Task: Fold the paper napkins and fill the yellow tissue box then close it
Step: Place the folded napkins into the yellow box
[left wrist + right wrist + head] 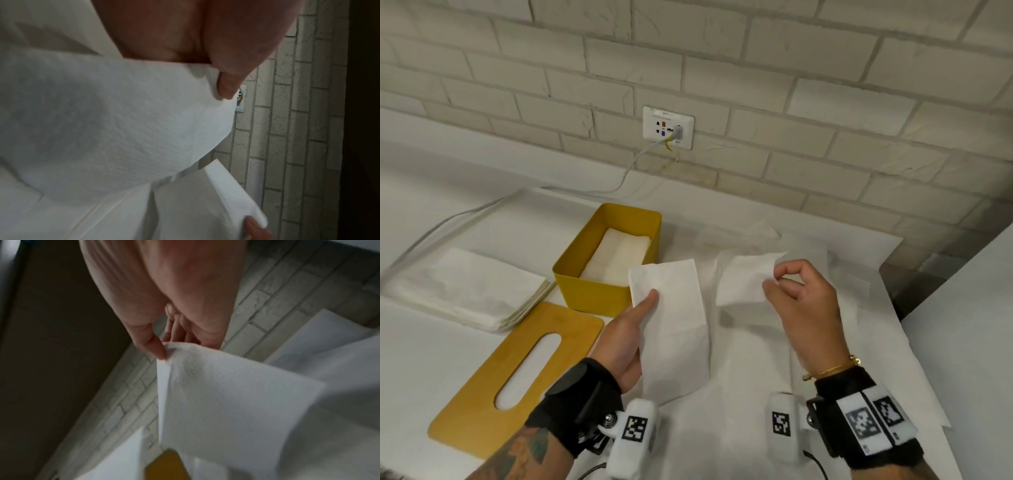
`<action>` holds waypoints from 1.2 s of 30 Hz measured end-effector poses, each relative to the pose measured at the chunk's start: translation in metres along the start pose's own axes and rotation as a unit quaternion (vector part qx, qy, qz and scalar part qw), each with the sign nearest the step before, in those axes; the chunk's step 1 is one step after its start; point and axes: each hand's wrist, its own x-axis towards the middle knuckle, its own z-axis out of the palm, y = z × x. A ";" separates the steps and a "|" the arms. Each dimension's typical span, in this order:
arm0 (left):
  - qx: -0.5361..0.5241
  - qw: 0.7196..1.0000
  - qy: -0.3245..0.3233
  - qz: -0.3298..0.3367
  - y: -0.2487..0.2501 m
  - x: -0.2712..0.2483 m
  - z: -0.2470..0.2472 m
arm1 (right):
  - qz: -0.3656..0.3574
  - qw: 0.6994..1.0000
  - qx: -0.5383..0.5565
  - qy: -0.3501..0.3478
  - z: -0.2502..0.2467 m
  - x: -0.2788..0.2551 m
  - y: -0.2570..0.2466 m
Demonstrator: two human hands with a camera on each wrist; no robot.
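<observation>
The open yellow tissue box [571,270] stands mid-table with folded white napkins [619,255] inside. Its slotted lid [482,404] lies flat in front of it, to the left. My left hand [647,305] holds a folded napkin [674,329] just right of the box, thumb on top and fingers hidden beneath; the left wrist view shows that napkin [123,129] close up. My right hand [774,279] pinches the right edge of a second, lifted napkin [743,281]. The right wrist view shows the pinch [164,352] on this napkin [226,402].
A stack of unfolded napkins [465,287] lies left of the box. Loose white sheets [808,342] cover the table under my hands. A brick wall with a socket and cable [667,127] is behind. The table ends at a dark gap [914,284] on the right.
</observation>
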 end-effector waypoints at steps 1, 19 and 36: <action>-0.004 1.000 -0.001 -0.006 -0.001 0.001 0.001 | -0.002 0.999 0.012 -0.043 0.002 -0.008 -0.012; -0.025 0.996 -0.080 -0.005 -0.007 0.004 0.008 | 0.154 0.979 0.124 -0.054 0.060 -0.023 0.015; -0.017 0.997 -0.067 -0.036 -0.012 0.013 0.005 | 0.188 0.977 0.055 -0.087 0.063 -0.045 0.035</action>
